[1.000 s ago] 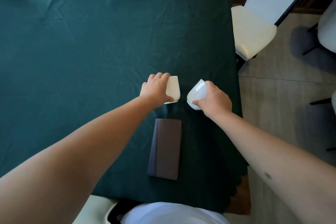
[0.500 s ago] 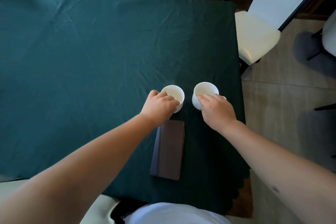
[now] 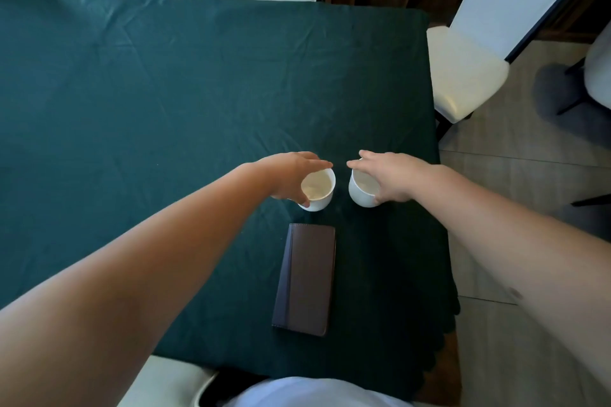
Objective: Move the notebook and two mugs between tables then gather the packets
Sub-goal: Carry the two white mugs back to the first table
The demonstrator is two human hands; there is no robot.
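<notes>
Two white mugs stand upright side by side on the green tablecloth, near the table's right edge, a narrow gap between them. Left mug: mouth open to the camera, pale cream inside, nothing in it that can be made out. Right mug: mouth partly covered, the visible inner wall pale and bare; whether anything sits at the bottom cannot be told. Left hand arches over the left mug's rim, fingers spread and stretched across the far side, thumb down by the near wall; loose, wide span, touching the rim at most, no firm clasp seen. Right hand mirrors it over the right mug, fingers fanned out over the top, thumb at the near right wall; also wide open, contact with the rim likely but a grip cannot be confirmed. Brown notebook lies flat and closed on the cloth just nearer the person than the mugs, long side running toward the body, apart from both mugs. White chairs ring the table; one stands at the right over the tiled floor.
</notes>
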